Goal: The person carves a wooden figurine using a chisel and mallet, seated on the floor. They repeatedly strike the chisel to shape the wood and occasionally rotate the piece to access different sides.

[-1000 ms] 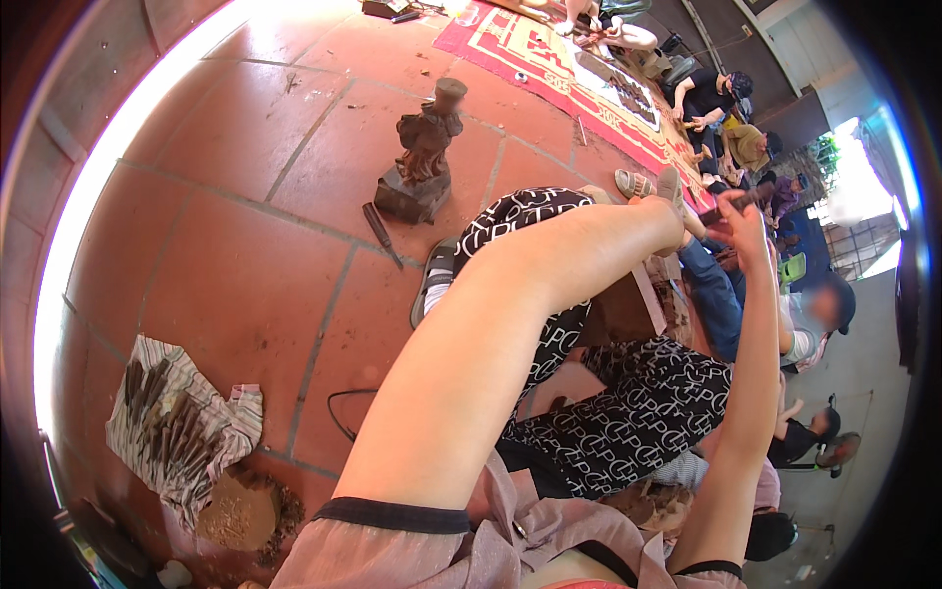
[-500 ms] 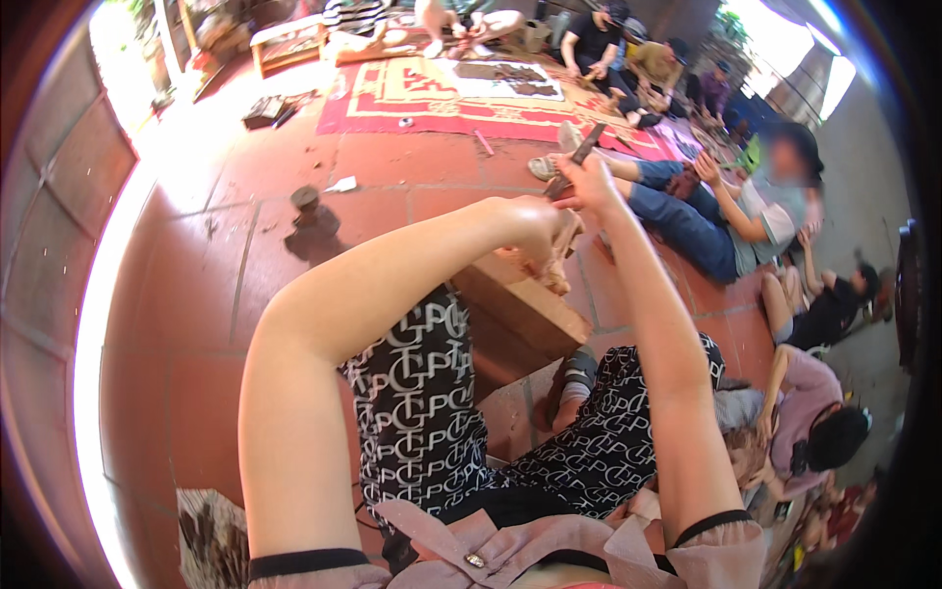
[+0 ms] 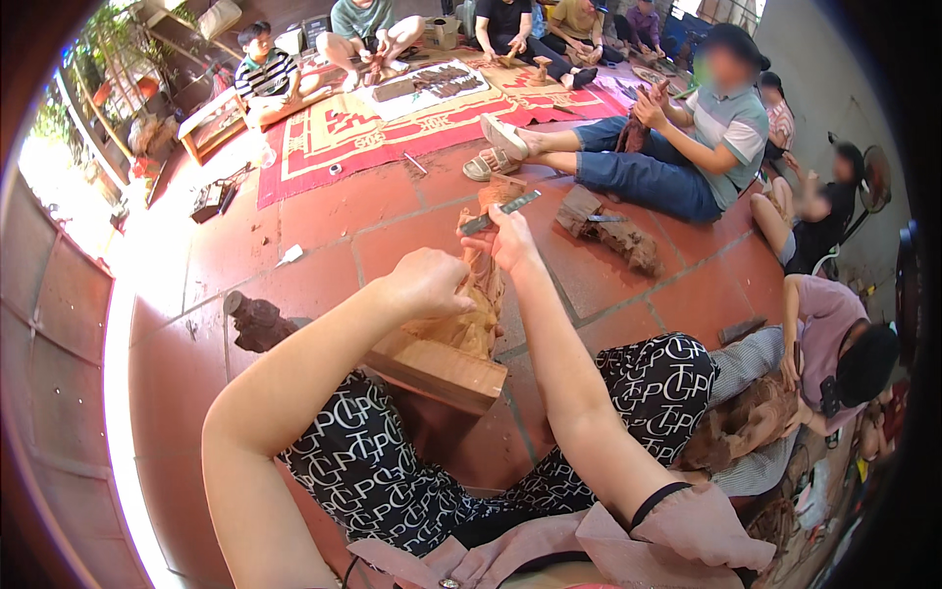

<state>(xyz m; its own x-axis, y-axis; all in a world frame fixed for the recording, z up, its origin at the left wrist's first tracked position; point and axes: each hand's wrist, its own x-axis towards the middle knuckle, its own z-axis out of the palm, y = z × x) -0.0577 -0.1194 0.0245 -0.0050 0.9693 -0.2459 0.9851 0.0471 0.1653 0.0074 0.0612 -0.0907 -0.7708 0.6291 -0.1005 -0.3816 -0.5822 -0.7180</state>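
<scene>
Between my knees stands a wood carving (image 3: 481, 329), pale brown, with a squared block base (image 3: 446, 378) and a rough carved upper part. My left hand (image 3: 432, 283) is closed, its curled fingers against the carving's side; part of its grip is hidden. In my right hand (image 3: 510, 241) is a flat, dark, bar-shaped tool (image 3: 502, 211), held slantwise near the carving's far end. Whether its edge touches the wood I cannot tell. To the left of the carving, a dark knobbly wood piece (image 3: 257, 322) lies on the floor.
Rough dark wood (image 3: 608, 231) lies on the tiles ahead right. A person (image 3: 721, 128) sits beyond it, legs stretched toward the middle. Another person (image 3: 834, 368) works close at my right. Farther off are a red patterned mat (image 3: 324, 147), a low wooden bench (image 3: 211, 128) and several seated people.
My view has swung up and right, bringing the people at the back further in. Both hands now sit lower left in the picture, and the tool has turned flatter in my right hand.
</scene>
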